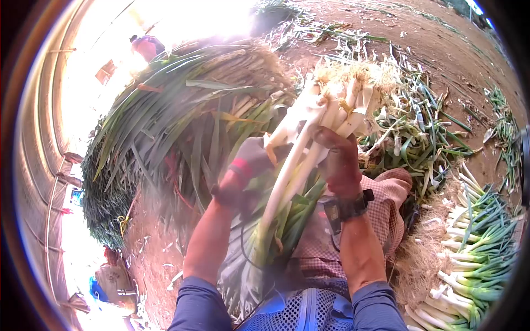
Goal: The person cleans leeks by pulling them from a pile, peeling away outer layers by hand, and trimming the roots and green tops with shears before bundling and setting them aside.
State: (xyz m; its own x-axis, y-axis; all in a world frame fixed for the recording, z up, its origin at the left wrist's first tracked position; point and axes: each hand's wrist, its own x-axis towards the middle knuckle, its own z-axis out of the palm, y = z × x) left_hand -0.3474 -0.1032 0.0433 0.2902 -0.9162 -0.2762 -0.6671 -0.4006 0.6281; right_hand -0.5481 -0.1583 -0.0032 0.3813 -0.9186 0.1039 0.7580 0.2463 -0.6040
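Note:
A bundle of long green onions (302, 144), white stalks with hairy roots at the top, lies tilted across my lap. My left hand (253, 159), gloved and with a red band at the wrist, is closed around the bundle's left side. My gloved right hand (338, 160) grips the stalks from the right, fingers curled and thumb on top. Their green leaves (265, 248) hang down between my forearms. Some of the left hand's fingers are hidden behind the stalks.
A large heap of untrimmed green onions (187, 105) stands on the left. Stripped leaves (411, 132) cover the ground ahead and right. Cleaned green onions (469, 248) lie in a row at the right. Another person (147, 47) is at the far left.

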